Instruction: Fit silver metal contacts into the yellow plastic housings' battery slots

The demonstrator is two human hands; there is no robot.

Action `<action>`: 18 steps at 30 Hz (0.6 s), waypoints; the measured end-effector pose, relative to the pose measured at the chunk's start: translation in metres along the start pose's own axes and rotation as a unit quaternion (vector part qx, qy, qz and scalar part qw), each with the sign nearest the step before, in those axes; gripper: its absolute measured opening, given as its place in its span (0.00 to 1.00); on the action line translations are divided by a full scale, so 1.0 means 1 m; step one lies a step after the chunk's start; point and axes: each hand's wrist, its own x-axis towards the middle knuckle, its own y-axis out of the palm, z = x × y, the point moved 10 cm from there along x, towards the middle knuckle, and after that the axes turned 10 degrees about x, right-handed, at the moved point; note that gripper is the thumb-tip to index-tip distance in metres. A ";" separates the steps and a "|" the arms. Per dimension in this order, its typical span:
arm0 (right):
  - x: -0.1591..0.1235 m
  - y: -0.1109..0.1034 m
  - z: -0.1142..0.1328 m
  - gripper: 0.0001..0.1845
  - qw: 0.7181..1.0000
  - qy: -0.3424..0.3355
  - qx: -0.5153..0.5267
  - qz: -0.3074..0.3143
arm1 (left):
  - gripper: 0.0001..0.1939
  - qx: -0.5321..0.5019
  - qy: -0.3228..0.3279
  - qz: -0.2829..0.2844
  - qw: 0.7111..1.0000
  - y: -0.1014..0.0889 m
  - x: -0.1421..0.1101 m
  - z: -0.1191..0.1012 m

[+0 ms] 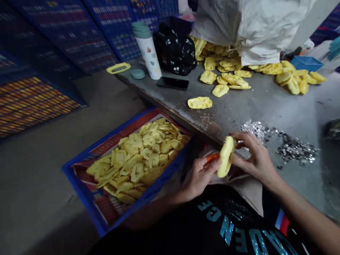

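You hold one yellow piece (226,157) up in front of your body, upright and slightly tilted, near the edge of the grey table (228,117). Your left hand (203,173) is nearly closed, thumb and fingers on its lower part; an orange item (212,157) shows at those fingers, its nature unclear. Your right hand (255,156) is partly curled, thumb and fingertips closed on its other side. Beside the table stands one blue crate (82,187), with a red and white lining (106,209), holding a broad heap of flat yellow pieces (136,152), overlapping and too many to count. On the table: one large pale sack (257,28), with uncounted yellow pieces at its foot; one small blue tray (306,63), contents unclear; one yellow piece lying alone (199,103); two adjoining heaps of silvery bits (294,148); one phone (173,83); one white bottle with a green top (149,53); one round teal item (138,73); one black patterned bag (175,49); and one yellow frame-shaped piece (118,68) at the far corner. Stacked blue crates (66,32) stand beyond, number unclear.
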 end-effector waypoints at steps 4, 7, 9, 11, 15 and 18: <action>0.058 0.062 -0.012 0.26 0.989 -0.017 0.009 0.144 | 0.33 -0.129 -0.031 -0.103 0.986 -0.052 0.003 0.030; 0.111 0.107 -0.046 0.27 0.950 0.026 -0.085 0.300 | 0.31 -0.204 -0.050 -0.182 0.961 -0.112 0.002 0.044; 0.161 0.110 -0.069 0.31 0.947 0.046 -0.147 0.282 | 0.24 -0.242 -0.052 -0.254 0.935 -0.165 -0.003 0.051; 0.206 0.113 -0.090 0.41 0.940 0.070 -0.196 0.272 | 0.26 -0.271 -0.059 -0.329 0.903 -0.213 -0.011 0.061; 0.255 0.135 -0.118 0.49 0.911 0.121 -0.235 0.316 | 0.27 -0.289 -0.143 -0.347 0.881 -0.237 -0.013 0.088; 0.266 0.138 -0.117 0.43 0.910 0.134 -0.226 0.320 | 0.21 -0.268 -0.173 -0.282 0.905 -0.199 0.001 0.087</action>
